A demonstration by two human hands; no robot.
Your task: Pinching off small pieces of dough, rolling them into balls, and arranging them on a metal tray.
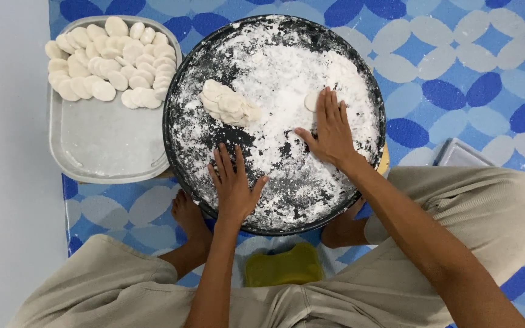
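Head view: I see my left hand (233, 182) flat, fingers spread, on the floured round black tray (180, 97). My right hand (330, 129) lies open beside a dough disc (311, 101). Yellow rectangular container (282, 265) sits between my knees.

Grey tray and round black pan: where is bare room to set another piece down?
The grey tray is bare across its near half, below the rows of white discs crowding its far end. On the floured black pan, the far right flour patch is free; the dough pile, right hand and left hand fill the middle and near side.
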